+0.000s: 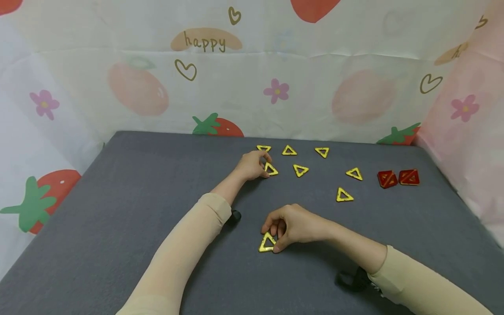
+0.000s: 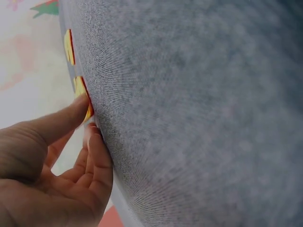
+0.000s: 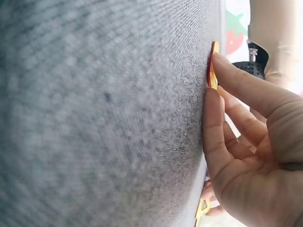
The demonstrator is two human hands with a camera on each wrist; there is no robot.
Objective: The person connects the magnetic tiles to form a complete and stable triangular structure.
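Note:
My left hand (image 1: pixel 252 166) holds a small yellow triangular frame (image 1: pixel 273 173) between thumb and fingers near the table's far side. In the left wrist view the thumb lies on this yellow piece (image 2: pixel 79 87), which shows a red edge. Closer to the front, my right hand (image 1: pixel 298 224) pinches another yellow triangle (image 1: pixel 262 244), one finger at its tip and the thumb at its lower right corner. That triangle (image 3: pixel 215 50) appears nearly edge-on in the right wrist view, low over or on the cloth. Behind the left fingers a third triangle (image 1: pixel 263 147) is partly hidden.
Several more yellow triangles lie spread across the grey table (image 1: pixel 157 183), among them one at the back (image 1: pixel 289 153) and one to the right (image 1: pixel 344 199). Two red pieces (image 1: pixel 387 179) with diagonal bars sit side by side at far right. A printed curtain (image 1: pixel 252 96) borders the table.

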